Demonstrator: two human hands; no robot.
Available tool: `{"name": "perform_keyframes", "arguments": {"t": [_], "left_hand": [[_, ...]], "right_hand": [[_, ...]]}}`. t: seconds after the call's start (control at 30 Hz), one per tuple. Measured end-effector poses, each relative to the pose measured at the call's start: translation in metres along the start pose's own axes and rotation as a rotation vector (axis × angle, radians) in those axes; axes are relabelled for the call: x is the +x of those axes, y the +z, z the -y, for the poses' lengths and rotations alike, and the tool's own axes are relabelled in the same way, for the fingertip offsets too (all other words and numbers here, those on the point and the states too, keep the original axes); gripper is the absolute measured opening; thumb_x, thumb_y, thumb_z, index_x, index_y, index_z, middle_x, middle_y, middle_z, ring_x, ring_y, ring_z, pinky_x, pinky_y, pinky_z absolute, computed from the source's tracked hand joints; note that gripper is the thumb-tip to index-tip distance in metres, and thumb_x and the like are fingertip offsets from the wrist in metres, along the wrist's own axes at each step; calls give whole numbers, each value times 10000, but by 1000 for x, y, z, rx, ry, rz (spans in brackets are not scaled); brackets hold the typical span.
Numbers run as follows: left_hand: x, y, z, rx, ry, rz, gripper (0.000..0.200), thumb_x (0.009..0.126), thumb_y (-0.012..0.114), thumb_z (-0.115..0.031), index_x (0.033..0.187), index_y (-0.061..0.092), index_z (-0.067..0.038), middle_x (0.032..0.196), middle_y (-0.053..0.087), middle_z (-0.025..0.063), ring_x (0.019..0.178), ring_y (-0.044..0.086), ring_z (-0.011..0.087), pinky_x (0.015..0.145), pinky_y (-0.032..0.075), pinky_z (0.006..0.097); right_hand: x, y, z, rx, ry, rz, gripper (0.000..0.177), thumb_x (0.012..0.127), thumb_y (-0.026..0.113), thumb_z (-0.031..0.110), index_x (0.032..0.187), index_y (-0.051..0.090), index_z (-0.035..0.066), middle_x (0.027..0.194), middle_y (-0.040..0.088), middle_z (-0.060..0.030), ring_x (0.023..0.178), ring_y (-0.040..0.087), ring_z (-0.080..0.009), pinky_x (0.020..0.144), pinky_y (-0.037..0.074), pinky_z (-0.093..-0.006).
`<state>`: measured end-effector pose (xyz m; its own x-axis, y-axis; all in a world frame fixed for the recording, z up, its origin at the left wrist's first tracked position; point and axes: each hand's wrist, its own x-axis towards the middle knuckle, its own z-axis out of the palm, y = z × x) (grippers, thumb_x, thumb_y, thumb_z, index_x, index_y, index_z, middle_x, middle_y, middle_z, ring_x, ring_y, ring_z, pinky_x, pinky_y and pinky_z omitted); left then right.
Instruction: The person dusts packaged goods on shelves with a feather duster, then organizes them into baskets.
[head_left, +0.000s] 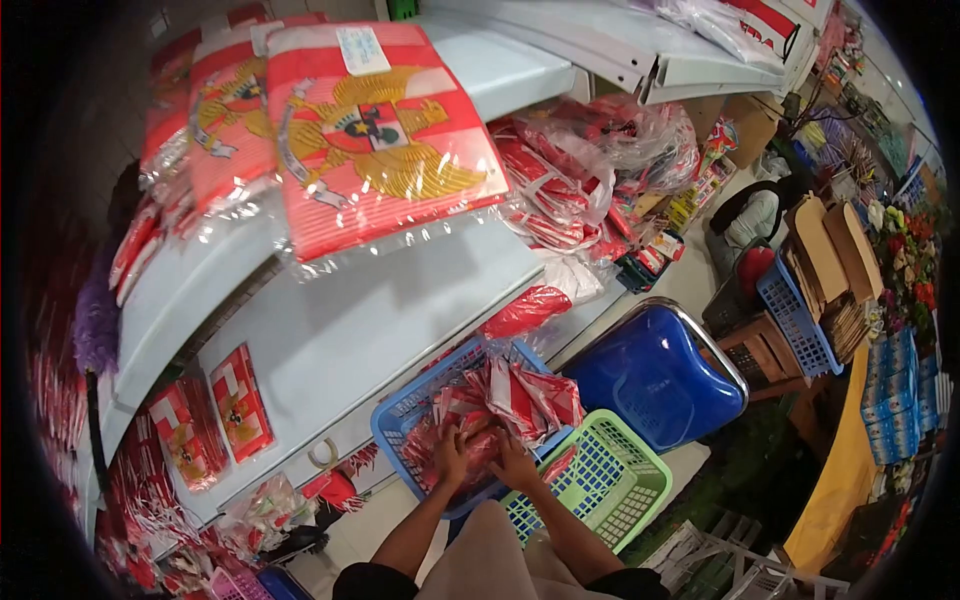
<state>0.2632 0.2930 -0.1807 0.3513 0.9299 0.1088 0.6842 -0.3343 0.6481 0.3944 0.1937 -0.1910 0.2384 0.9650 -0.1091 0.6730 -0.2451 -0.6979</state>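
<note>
Both of my hands are down in a blue plastic basket [388, 425] filled with red-and-white packets in clear wrap. My left hand [452, 457] has its fingers curled on a red packet [480, 446] near the basket's middle. On the same packet, from the other side, lies my right hand [514, 466], fingers bent; the fingertips are partly hidden. More red-and-white packets [525, 398] are heaped just beyond my hands. Beside my right forearm a light green basket [650, 490] holds one red packet [560, 464].
A blue padded stool seat [640, 375] stands right of the baskets. The white shelf [400, 290] ahead carries large packs with a gold eagle [385, 130] and smaller packs [240, 405]. Bagged red-and-white goods [560, 185] sit beyond. Cardboard [820, 250] fills another blue basket [800, 310] at right.
</note>
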Motion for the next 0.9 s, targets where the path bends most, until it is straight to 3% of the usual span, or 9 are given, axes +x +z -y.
{"name": "perform_keyframes", "arguments": {"t": [0.1, 0.2, 0.23, 0.3, 0.37, 0.53, 0.67, 0.83, 0.9], "left_hand": [[17, -31, -15, -232, -10, -42, 178, 864, 514, -179, 831, 427, -28, 737, 436, 133, 726, 463, 294, 678, 397, 375], [34, -62, -20, -527, -114, 114, 188, 893, 502, -203, 850, 418, -41, 740, 444, 71, 694, 449, 194, 655, 387, 306], [40, -76, -30, -619, -115, 117, 187, 897, 504, -208, 851, 421, -47, 751, 455, 50, 697, 450, 163, 649, 385, 282], [47, -105, -51, -802, -112, 124, 184, 904, 508, -218, 854, 427, -61, 775, 477, 9, 702, 452, 102, 636, 382, 234], [48, -134, -68, -982, -352, 247, 158, 897, 521, -214, 893, 451, -72, 819, 508, 15, 767, 493, 102, 684, 407, 228], [40, -221, -164, -1676, -550, 374, 458, 929, 381, -380, 1246, 409, -50, 1170, 535, 104, 1051, 521, 201, 927, 401, 333], [39, -240, -169, -1495, -599, 430, 517, 901, 391, -434, 1224, 453, -35, 1213, 510, 119, 1068, 517, 241, 917, 418, 392], [27, -294, -176, -1832, -429, 427, 457, 929, 340, -367, 1212, 434, -20, 1179, 521, 149, 985, 565, 263, 861, 477, 396], [7, -334, -183, -1869, -314, 365, 489, 913, 365, -397, 1211, 440, -17, 1177, 521, 160, 1005, 553, 280, 881, 457, 416]], "right_hand": [[9, 20, -17, 254, 40, -40, 701, 817, 546, 340, 1353, 221, 27, 1128, 495, -228, 1031, 498, -353, 832, 422, -400], [16, -24, 23, 499, 415, 41, 635, 865, 489, 357, 1351, 239, 36, 990, 571, -191, 920, 563, -295, 754, 437, -350], [20, -42, 47, 579, 344, -108, 600, 875, 484, 355, 1333, 272, 29, 837, 601, -101, 746, 582, -208, 659, 435, -305], [32, -52, 60, 815, 227, -256, 535, 875, 499, 339, 1282, 351, 25, 773, 587, -54, 679, 552, -168, 630, 432, -293], [39, -84, 84, 934, 239, -246, 352, 876, 514, 282, 1112, 511, 21, 760, 568, -5, 655, 518, -107, 619, 424, -241], [29, -160, 164, 1140, 109, -375, 189, 864, 541, 189, 934, 562, 14, 773, 593, -2, 611, 488, -48, 521, 373, -215], [-1, -210, 232, 1179, 58, -433, 141, 846, 556, 105, 960, 533, 26, 745, 579, -2, 629, 501, -57, 572, 396, -207], [-17, -216, 296, 1034, -231, -493, 232, 824, 561, 78, 1042, 501, 22, 844, 529, -28, 745, 458, -87, 689, 383, -227], [-27, -216, 329, 875, -278, -688, 247, 811, 569, 73, 1043, 499, 27, 855, 516, -34, 759, 456, -101, 701, 375, -231]]}}
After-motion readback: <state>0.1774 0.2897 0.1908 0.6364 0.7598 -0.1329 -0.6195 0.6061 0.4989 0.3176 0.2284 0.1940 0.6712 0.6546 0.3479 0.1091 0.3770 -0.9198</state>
